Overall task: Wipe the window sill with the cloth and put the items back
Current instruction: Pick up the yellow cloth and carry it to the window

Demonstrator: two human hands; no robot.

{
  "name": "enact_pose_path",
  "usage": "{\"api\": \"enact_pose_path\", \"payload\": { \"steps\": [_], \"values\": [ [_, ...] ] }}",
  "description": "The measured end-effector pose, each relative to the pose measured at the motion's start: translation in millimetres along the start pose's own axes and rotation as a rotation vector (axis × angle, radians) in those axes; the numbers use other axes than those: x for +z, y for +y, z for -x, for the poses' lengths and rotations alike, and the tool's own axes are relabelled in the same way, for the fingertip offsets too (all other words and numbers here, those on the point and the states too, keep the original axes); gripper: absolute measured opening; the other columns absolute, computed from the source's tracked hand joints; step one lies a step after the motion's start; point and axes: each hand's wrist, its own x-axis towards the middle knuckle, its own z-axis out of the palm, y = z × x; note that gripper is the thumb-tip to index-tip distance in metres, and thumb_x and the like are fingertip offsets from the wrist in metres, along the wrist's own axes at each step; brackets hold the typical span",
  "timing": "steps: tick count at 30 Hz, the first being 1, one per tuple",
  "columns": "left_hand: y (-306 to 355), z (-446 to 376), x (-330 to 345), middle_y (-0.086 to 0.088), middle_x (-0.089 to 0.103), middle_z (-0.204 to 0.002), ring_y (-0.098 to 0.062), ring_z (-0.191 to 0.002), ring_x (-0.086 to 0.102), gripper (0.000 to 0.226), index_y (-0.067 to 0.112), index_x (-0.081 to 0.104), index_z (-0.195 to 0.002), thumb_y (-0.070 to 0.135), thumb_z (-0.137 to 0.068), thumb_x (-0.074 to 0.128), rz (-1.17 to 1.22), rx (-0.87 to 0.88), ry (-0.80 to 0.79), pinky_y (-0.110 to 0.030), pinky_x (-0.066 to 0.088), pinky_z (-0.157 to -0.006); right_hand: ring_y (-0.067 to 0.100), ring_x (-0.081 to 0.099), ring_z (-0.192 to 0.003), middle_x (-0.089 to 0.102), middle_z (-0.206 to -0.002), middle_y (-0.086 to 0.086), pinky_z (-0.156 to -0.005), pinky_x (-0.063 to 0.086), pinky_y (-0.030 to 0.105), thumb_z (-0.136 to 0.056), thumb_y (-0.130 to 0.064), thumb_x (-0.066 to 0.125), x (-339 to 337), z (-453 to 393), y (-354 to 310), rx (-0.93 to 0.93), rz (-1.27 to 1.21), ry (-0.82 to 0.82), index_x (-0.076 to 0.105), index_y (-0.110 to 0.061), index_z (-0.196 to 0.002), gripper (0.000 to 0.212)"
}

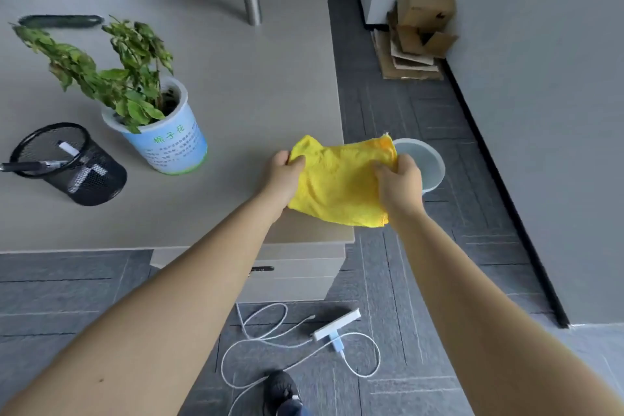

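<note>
A yellow cloth (341,184) hangs over the near right corner of a grey desk (236,94). My left hand (285,174) pinches its left edge and my right hand (401,184) grips its right edge, so the cloth is stretched between them. On the desk to the left stand a potted plant (158,125) in a white and blue pot and a black mesh pen holder (72,162) tipped on its side with pens in it. No window sill is in view.
A white bin (427,162) stands on the floor just right of the desk corner, partly behind my right hand. A white power strip (336,328) with cables lies on the floor near my shoe (283,388). Flattened cardboard boxes (418,30) lean in the far corner.
</note>
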Motion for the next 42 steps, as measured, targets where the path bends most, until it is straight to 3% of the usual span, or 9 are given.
{"api": "enact_pose_path", "payload": {
  "steps": [6, 11, 14, 17, 23, 29, 33, 37, 42],
  "values": [
    [52, 81, 119, 0.004, 0.035, -0.061, -0.012, -0.059, 0.035, 0.032, 0.020, 0.035, -0.060, 0.021, -0.091, 0.042, -0.077, 0.267, -0.127, -0.032, 0.023, -0.055, 0.008, 0.030, -0.058, 0.032, -0.065, -0.006, -0.052, 0.025, 0.022, -0.092, -0.015, 0.046, -154, 30, 26, -0.040, -0.112, 0.249, 0.027, -0.020, -0.062, 0.035],
    [76, 178, 234, 0.004, 0.034, -0.063, -0.013, -0.062, 0.035, 0.020, 0.015, 0.041, -0.073, 0.020, -0.092, 0.039, -0.084, 0.429, -0.293, -0.025, 0.028, -0.054, 0.009, 0.029, -0.057, 0.031, -0.063, -0.005, -0.052, 0.024, 0.023, -0.092, -0.014, 0.046, -292, 72, 82, -0.037, -0.144, 0.457, 0.026, -0.021, -0.062, 0.037],
    [79, 234, 307, 0.003, 0.040, -0.066, -0.019, -0.068, 0.040, 0.012, 0.013, 0.046, -0.084, 0.021, -0.092, 0.040, -0.074, 0.478, -0.412, -0.033, 0.033, -0.066, 0.010, 0.029, -0.057, 0.031, -0.064, -0.005, -0.052, 0.024, 0.024, -0.092, -0.014, 0.045, -374, 102, 119, -0.013, -0.145, 0.554, 0.027, -0.021, -0.063, 0.035],
    [87, 305, 386, -0.004, 0.049, -0.078, -0.020, -0.080, 0.043, 0.019, 0.007, 0.054, -0.096, 0.020, -0.092, 0.041, -0.088, 0.526, -0.538, -0.029, 0.030, -0.070, 0.008, 0.032, -0.058, 0.034, -0.065, -0.005, -0.053, 0.026, 0.023, -0.091, -0.013, 0.045, -466, 136, 160, 0.019, -0.144, 0.681, 0.030, -0.022, -0.064, 0.033],
    [98, 415, 510, 0.006, 0.046, -0.070, -0.019, -0.081, 0.044, 0.020, 0.012, 0.054, -0.099, 0.023, -0.092, 0.040, -0.114, 0.550, -0.759, -0.029, 0.033, -0.067, 0.008, 0.039, -0.063, 0.041, -0.067, -0.005, -0.059, 0.033, 0.027, -0.092, -0.014, 0.045, -599, 191, 229, 0.082, -0.220, 0.890, 0.036, -0.024, -0.066, 0.029],
    [94, 476, 626, -0.003, 0.056, -0.095, -0.022, -0.090, 0.052, 0.024, 0.012, 0.055, -0.107, 0.024, -0.092, 0.041, -0.184, 0.581, -0.959, -0.029, 0.036, -0.078, 0.014, 0.046, -0.071, 0.047, -0.072, -0.006, -0.076, 0.039, 0.035, -0.093, -0.016, 0.046, -689, 210, 296, 0.168, -0.292, 1.048, 0.044, -0.023, -0.076, 0.018],
    [89, 492, 712, -0.001, 0.054, -0.098, -0.020, -0.090, 0.050, 0.024, 0.013, 0.053, -0.111, 0.022, -0.092, 0.040, -0.248, 0.580, -1.074, -0.028, 0.036, -0.079, 0.018, 0.047, -0.077, 0.049, -0.074, -0.007, -0.076, 0.039, 0.035, -0.093, -0.014, 0.045, -749, 192, 343, 0.221, -0.304, 1.110, 0.046, -0.016, -0.089, 0.005],
    [94, 494, 808, -0.002, 0.055, -0.100, -0.024, -0.096, 0.053, 0.024, 0.018, 0.052, -0.112, 0.022, -0.092, 0.039, -0.297, 0.528, -1.192, -0.038, 0.043, -0.089, 0.018, 0.047, -0.074, 0.049, -0.073, -0.006, -0.073, 0.039, 0.036, -0.093, -0.014, 0.045, -816, 149, 385, 0.296, -0.323, 1.147, 0.045, -0.024, -0.076, 0.019],
    [103, 491, 921, -0.010, 0.059, -0.102, -0.032, -0.098, 0.059, 0.024, 0.022, 0.050, -0.113, 0.026, -0.092, 0.040, -0.442, 0.464, -1.300, -0.045, 0.048, -0.092, 0.019, 0.048, -0.076, 0.049, -0.073, -0.006, -0.072, 0.039, 0.035, -0.092, -0.013, 0.045, -895, 100, 429, 0.375, -0.336, 1.173, 0.047, -0.015, -0.092, 0.002]
  ]
}}
